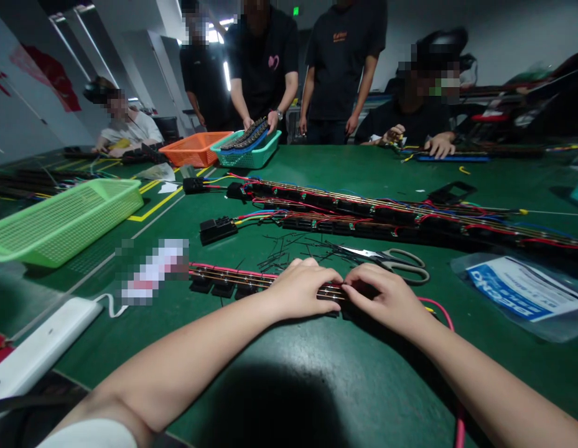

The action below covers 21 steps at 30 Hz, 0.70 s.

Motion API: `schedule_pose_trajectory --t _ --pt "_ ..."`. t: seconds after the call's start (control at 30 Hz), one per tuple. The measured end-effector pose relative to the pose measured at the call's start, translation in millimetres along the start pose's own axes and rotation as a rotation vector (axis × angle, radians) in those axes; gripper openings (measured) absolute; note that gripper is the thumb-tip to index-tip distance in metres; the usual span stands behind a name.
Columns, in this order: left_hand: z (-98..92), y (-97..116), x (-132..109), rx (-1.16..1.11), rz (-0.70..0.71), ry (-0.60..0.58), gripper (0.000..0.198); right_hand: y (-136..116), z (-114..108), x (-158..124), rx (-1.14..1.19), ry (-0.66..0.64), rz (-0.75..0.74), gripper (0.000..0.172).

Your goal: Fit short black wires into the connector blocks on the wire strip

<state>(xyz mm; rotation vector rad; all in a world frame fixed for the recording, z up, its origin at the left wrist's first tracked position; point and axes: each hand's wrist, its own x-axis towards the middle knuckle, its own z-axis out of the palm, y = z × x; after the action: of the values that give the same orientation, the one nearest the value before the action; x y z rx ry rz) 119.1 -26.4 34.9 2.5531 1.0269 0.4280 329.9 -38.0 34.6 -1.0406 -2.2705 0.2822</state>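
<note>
Grn tbl (377, 392) w/ scissors (384, 259), wired strips (233, 279), lt-grn basket (97, 224).

Electronics assembly workshop, by the look: big green bench (214, 354) marked with yellow lines (162, 206), wired strips (223, 287) lying on it, scissors (412, 268) among black offcuts (284, 249), orange basket (177, 154) and teal basket (258, 160) by the far edge, power strip (46, 342) toward near-left corner, several people (347, 71) standing or seated beyond the far edge.

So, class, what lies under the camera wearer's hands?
A wired black strip runs under the left hand and right hand. It shows beside and between them; what they cover cannot be seen.
</note>
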Motion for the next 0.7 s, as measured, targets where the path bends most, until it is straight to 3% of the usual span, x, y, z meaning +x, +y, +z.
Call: schedule_pose_trajectory --t 0.3,0.7 --pt "-0.9 1.3 -0.8 0.044 0.022 0.004 0.046 5.4 0.7 0.9 0.02 -0.041 -0.019 0.013" --pt "-1.9 0.7 2.5 0.051 0.079 -0.053 0.047 5.2 -0.9 -0.1 0.036 0.005 -0.02 0.011"
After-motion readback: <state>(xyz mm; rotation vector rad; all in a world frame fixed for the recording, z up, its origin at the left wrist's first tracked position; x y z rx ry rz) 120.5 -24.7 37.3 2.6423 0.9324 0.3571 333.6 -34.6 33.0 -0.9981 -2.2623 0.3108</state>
